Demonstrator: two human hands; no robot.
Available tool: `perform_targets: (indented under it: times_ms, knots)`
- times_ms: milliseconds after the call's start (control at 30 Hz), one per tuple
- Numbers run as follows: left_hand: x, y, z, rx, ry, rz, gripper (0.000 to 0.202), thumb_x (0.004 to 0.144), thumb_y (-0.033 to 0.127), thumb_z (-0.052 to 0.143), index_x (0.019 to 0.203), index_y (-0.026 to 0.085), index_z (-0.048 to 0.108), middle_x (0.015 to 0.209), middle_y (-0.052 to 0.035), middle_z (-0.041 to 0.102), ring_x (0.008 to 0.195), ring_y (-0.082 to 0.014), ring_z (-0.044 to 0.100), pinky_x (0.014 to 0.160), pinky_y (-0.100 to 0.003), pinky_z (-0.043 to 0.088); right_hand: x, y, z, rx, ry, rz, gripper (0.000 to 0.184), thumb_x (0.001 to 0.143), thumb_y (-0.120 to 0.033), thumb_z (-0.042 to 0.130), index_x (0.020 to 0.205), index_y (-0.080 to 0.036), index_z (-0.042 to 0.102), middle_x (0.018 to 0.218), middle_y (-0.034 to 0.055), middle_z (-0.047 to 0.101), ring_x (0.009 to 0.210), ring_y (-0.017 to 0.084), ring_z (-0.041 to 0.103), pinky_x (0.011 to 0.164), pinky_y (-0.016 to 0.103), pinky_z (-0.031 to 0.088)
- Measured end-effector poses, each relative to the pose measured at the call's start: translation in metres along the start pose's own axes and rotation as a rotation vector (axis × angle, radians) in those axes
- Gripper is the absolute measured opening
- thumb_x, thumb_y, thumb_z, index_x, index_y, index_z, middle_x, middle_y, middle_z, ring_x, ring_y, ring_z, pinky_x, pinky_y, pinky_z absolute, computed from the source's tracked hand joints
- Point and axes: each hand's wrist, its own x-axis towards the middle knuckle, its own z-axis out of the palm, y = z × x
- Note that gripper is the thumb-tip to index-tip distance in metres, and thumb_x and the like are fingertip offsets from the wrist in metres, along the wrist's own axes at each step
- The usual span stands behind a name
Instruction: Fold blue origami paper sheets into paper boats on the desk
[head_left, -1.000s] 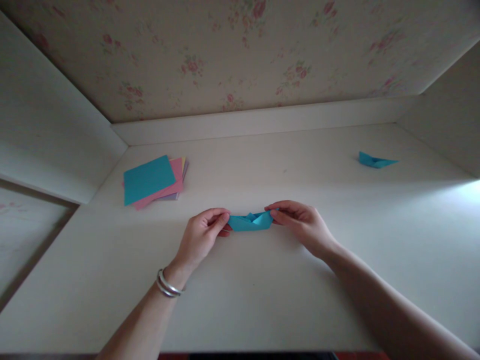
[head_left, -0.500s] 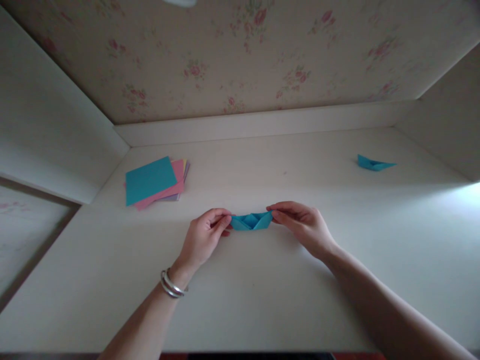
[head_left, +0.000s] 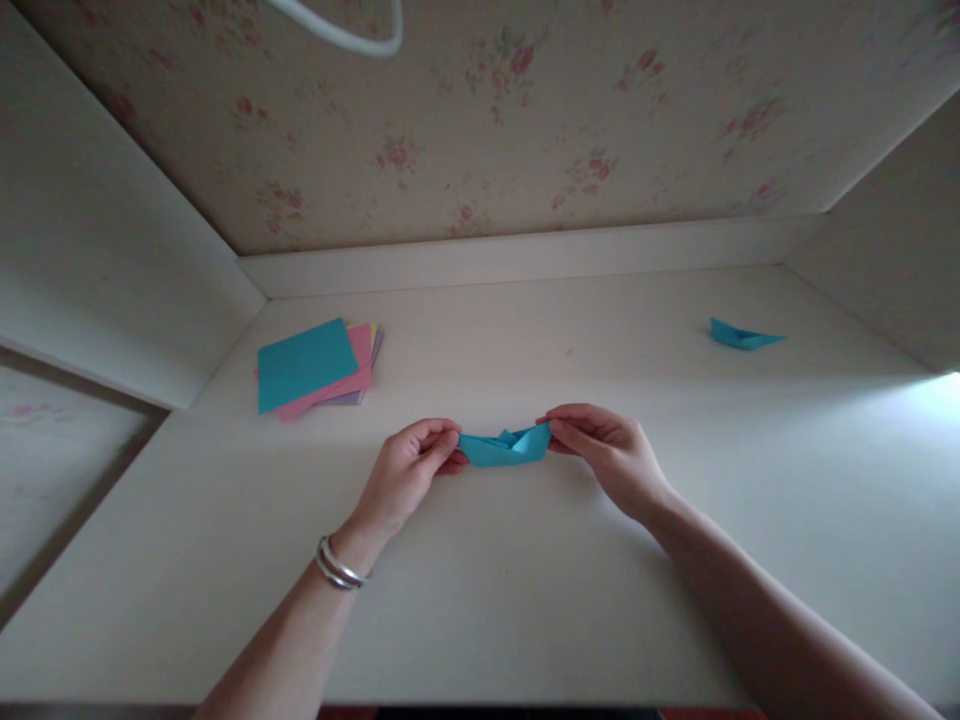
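Note:
A blue paper boat (head_left: 504,450) is stretched between my two hands near the middle of the white table. Its left tip is pinched by the thumb and fingers of my left hand (head_left: 409,465), which has silver bangles at the wrist. My right hand (head_left: 607,452) pinches the right tip in the same way. A small folded peak shows in the boat's centre, above its near side. Another blue paper boat (head_left: 742,337) lies far off to the right, touched by neither hand.
On the left of the table (head_left: 495,600) lies a stack of coloured paper (head_left: 307,365), blue on top, with pink, yellow and purple edges below. A flowered wall (head_left: 450,130) rises behind, with white panels at both sides. A white cable (head_left: 352,40) hangs at the top.
The boat's ends have been drawn slightly farther apart. Its near side has tilted up, hiding more of the opened middle. Both hands keep hold. The camera view has shifted a little.

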Motion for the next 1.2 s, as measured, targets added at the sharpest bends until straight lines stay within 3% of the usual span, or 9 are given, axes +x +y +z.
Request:
perform_targets:
  times_ms: [300, 533, 700, 933, 1067, 1200]
  knots:
    - [-0.0007, 0.0018, -0.0016, -0.015, 0.034, 0.063, 0.027, 0.076, 0.038, 0.081, 0.081, 0.014, 0.069, 0.065, 0.0012, 0.070, 0.059, -0.0110, 0.066, 0.059, -0.019, 0.054, 0.0022, 0.0052, -0.0013, 0.069, -0.017, 0.009, 0.030, 0.069, -0.043, 0.087, 0.087, -0.020, 0.080, 0.088, 0.0049, 0.078, 0.078, 0.017, 0.074, 0.079, 0.031, 0.064]
    - [-0.0014, 0.0014, 0.0010, -0.070, 0.049, 0.072, 0.027, 0.074, 0.032, 0.082, 0.092, 0.014, 0.070, 0.066, 0.0012, 0.071, 0.056, -0.0111, 0.065, 0.056, -0.020, 0.051, 0.0014, 0.0041, -0.0004, 0.044, -0.024, 0.016, 0.029, 0.070, -0.044, 0.087, 0.086, -0.021, 0.080, 0.089, 0.0052, 0.078, 0.078, 0.017, 0.073, 0.079, 0.031, 0.063]
    - [-0.0021, 0.0026, 0.0022, -0.136, 0.039, 0.057, 0.031, 0.071, 0.034, 0.084, 0.087, 0.014, 0.066, 0.062, 0.0025, 0.069, 0.054, -0.0097, 0.063, 0.054, -0.018, 0.049, 0.0023, 0.0065, -0.0019, 0.032, -0.041, -0.012, 0.025, 0.073, -0.042, 0.085, 0.088, -0.022, 0.080, 0.091, 0.0050, 0.079, 0.079, 0.017, 0.073, 0.079, 0.030, 0.062]
    - [-0.0039, 0.0050, 0.0047, -0.200, 0.019, -0.020, 0.042, 0.071, 0.037, 0.086, 0.095, 0.019, 0.057, 0.064, 0.0040, 0.071, 0.058, -0.0115, 0.067, 0.057, -0.019, 0.052, 0.0010, 0.0071, -0.0033, 0.028, -0.045, -0.038, 0.021, 0.077, -0.041, 0.083, 0.089, -0.023, 0.080, 0.090, 0.0040, 0.079, 0.080, 0.016, 0.073, 0.079, 0.029, 0.061]
    - [-0.0040, 0.0021, 0.0044, -0.137, 0.014, -0.008, 0.033, 0.076, 0.038, 0.082, 0.089, 0.017, 0.060, 0.069, 0.0022, 0.072, 0.062, -0.0117, 0.069, 0.059, -0.019, 0.054, -0.0011, 0.0045, -0.0030, 0.022, -0.048, -0.035, 0.021, 0.078, -0.041, 0.082, 0.090, -0.024, 0.081, 0.091, 0.0041, 0.079, 0.080, 0.015, 0.073, 0.078, 0.029, 0.062]
    - [-0.0037, -0.0023, 0.0030, -0.024, 0.022, 0.043, 0.031, 0.082, 0.040, 0.077, 0.099, 0.017, 0.065, 0.076, 0.0003, 0.074, 0.065, -0.0130, 0.070, 0.061, -0.021, 0.056, -0.0019, 0.0032, -0.0012, 0.035, -0.048, -0.031, 0.025, 0.075, -0.042, 0.083, 0.091, -0.023, 0.080, 0.095, 0.0054, 0.079, 0.082, 0.017, 0.074, 0.079, 0.031, 0.062]
